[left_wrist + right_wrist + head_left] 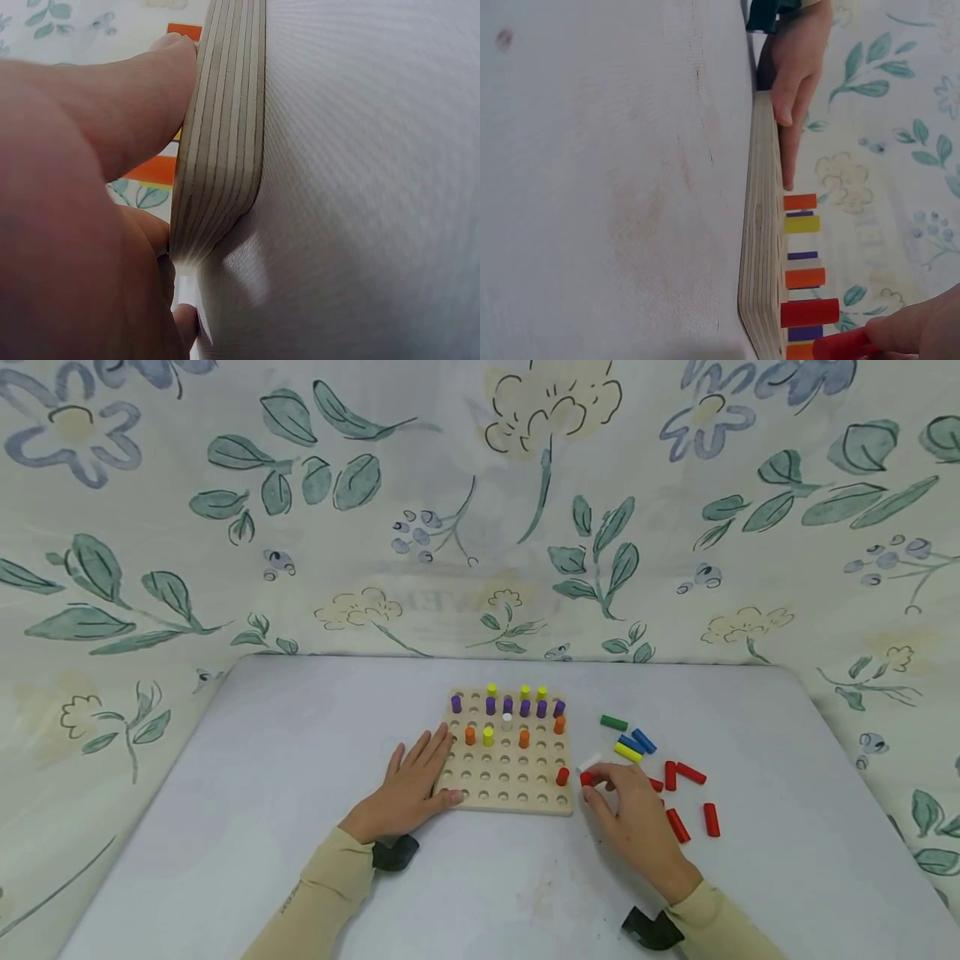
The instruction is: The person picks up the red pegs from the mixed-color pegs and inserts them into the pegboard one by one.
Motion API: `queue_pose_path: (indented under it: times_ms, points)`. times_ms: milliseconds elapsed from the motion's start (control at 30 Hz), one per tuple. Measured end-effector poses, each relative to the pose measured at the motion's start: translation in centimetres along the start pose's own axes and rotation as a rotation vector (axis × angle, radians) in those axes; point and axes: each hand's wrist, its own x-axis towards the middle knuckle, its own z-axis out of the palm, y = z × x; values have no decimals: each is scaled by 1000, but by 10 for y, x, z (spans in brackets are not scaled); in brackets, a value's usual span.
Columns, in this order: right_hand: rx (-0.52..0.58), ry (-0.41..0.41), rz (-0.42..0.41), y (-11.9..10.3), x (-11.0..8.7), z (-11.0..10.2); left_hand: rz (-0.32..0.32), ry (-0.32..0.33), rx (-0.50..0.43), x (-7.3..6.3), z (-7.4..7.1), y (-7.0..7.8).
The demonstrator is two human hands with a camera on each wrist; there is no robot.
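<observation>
A wooden pegboard (504,795) with rows of round holes lies on the table, holding several yellow, purple and orange pegs and one white peg. One red peg (562,776) stands in a hole near its right edge. My left hand (405,789) rests along the board's left side, fingers extended and thumb on the front left corner. Just off the right edge, my right hand (637,818) pinches another red peg (844,344) between thumb and fingertips. In the right wrist view the held peg is tilted beside the standing red one.
Loose red pegs (711,819) lie scattered right of the board, some partly behind my right hand. Farther back are a green peg (613,722), blue pegs (643,741) and a yellow peg (627,752). A floral cloth (450,527) hangs behind the white table (300,718).
</observation>
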Motion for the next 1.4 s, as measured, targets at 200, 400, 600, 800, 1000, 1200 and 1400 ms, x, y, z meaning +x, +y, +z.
queue_pose_path:
  times_ms: [200,400,600,800,1000,1200,1400]
  points:
    - [-8,1,-3,-4,0,0,8,8,-3,0,0,-1]
    - [9,-1,-3,-10,-1,-1,1,2,-2,1,1,-2]
    - [19,16,-15,-11,-2,1,-4,-3,-2,1,2,-3]
    - [42,34,-14,-9,-1,4,2,0,-3,0,0,-2]
    - [57,47,-6,-8,-1,6,5,5,-8,-1,-2,-1]
    - [82,21,16,-11,-1,5,3,7,-2,0,-2,-1]
    - [99,2,23,-13,0,5,0,3,-4,0,-1,-2]
